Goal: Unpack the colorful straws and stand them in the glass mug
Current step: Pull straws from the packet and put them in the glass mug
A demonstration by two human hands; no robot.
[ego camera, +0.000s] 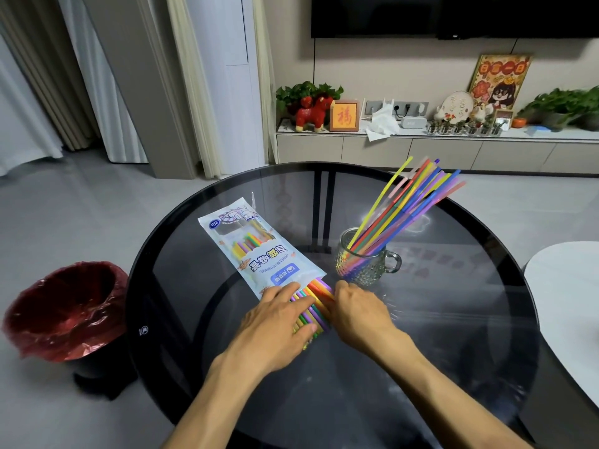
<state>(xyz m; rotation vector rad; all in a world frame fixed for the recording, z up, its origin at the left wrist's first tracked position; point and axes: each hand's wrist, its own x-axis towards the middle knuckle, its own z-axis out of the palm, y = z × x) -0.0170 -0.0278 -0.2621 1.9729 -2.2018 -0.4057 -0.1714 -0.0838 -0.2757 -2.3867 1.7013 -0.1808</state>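
A white straw package (256, 251) lies on the round dark glass table (453, 319), its open end toward me. A bundle of colorful straws (316, 303) sticks out of that end. My left hand (278, 322) lies over the bundle with fingers spread, thumb underneath toward the right. My right hand (359, 314) touches the bundle's right side, its fingertips hidden behind the hand. To the right stands the glass mug (364, 262), handle pointing right, with several straws (402, 205) leaning in it toward the upper right.
A black bin with a red liner (64, 306) stands on the floor left of the table. A white table edge (564, 296) shows at the right. A TV cabinet with plants and ornaments (421, 137) runs along the far wall.
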